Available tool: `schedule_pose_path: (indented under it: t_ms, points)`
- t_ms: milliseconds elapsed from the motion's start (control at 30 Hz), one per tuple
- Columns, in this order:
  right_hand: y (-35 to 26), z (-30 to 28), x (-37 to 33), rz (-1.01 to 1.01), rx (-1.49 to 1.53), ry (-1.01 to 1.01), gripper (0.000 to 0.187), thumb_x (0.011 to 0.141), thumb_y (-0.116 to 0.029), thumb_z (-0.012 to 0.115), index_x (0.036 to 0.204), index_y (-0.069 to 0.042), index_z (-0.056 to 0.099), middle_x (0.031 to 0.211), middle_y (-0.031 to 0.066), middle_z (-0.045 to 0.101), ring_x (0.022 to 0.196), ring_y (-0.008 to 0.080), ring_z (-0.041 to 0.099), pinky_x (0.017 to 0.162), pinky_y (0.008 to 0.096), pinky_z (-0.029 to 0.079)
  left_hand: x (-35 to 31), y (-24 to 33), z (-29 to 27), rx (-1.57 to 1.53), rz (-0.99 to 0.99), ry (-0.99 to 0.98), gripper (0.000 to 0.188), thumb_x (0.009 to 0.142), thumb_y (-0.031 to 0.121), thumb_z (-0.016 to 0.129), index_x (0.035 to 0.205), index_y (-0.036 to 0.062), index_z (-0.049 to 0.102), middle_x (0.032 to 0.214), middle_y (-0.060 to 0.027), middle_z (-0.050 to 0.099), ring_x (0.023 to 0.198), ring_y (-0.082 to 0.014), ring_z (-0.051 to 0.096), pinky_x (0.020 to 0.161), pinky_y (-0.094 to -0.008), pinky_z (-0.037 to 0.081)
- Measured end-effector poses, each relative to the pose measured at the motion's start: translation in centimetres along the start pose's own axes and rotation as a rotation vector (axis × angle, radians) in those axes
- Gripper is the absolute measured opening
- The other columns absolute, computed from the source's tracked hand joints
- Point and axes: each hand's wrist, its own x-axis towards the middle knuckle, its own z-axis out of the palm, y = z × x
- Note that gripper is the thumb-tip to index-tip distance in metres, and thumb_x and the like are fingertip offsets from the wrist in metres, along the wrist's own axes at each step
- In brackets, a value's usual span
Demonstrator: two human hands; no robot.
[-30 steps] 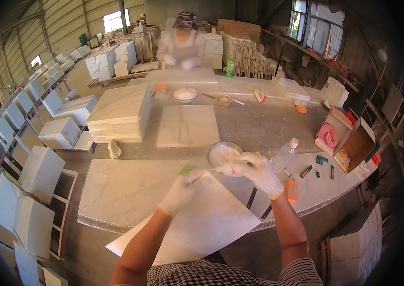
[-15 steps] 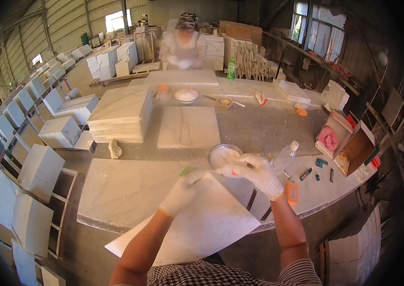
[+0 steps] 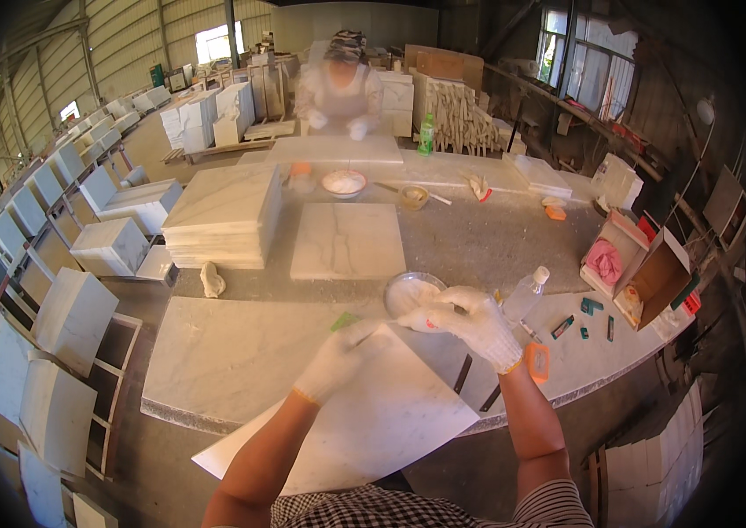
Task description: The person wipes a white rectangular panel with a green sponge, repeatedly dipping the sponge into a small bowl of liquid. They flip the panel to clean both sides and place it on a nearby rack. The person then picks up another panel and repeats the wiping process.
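Observation:
A white marble tile lies cornerwise across the bench's front edge, overhanging toward me. My left hand, in a white knit glove, is closed at the tile's far left edge; its fingertips are partly blurred. Beside them on the bench lies a small green piece. My right hand, gloved too, is closed in a pinch over the near rim of a round bowl of white material. A red mark shows at its fingertips, but what they hold is too small to make out.
A clear bottle, an orange object, dark flat bars and several green pieces lie to the right, near an open box. Stacked tiles stand at the left. Across the bench is another person.
My hands keep nearly the same places, with the left slightly lower. The right hand's raised fingers have dipped a little. Across the bench, the other person's hands have moved apart.

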Motion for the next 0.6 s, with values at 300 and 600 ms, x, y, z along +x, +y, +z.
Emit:
schedule_pose_path:
  t_ms: [300, 600]
  points:
    - [0.56, 0.10, 0.23, -0.055, -0.050, 0.033, 0.025, 0.087, -0.022, 0.077, 0.097, 0.000, 0.075, 0.095, 0.0099, 0.073, 0.088, 0.0169, 0.065, 0.082, 0.0312, 0.051, -0.12, 0.58, -0.11, -0.018, -0.011, -0.017, 0.035, 0.101, 0.025, 0.062, 0.128, 0.0030, 0.067, 0.104, -0.0096, 0.071, 0.097, -0.0171, 0.066, 0.087, -0.0308, 0.052]
    - [0.80, 0.22, 0.52, -0.059, -0.055, 0.058, 0.024, 0.085, -0.020, 0.079, 0.095, 0.001, 0.074, 0.094, 0.0108, 0.073, 0.088, 0.0183, 0.066, 0.081, 0.0323, 0.051, 0.14, -0.34, -0.04, -0.023, 0.000, -0.021, 0.035, 0.101, 0.025, 0.062, 0.128, 0.0034, 0.067, 0.104, -0.0103, 0.071, 0.098, -0.0170, 0.066, 0.087, -0.0305, 0.051]
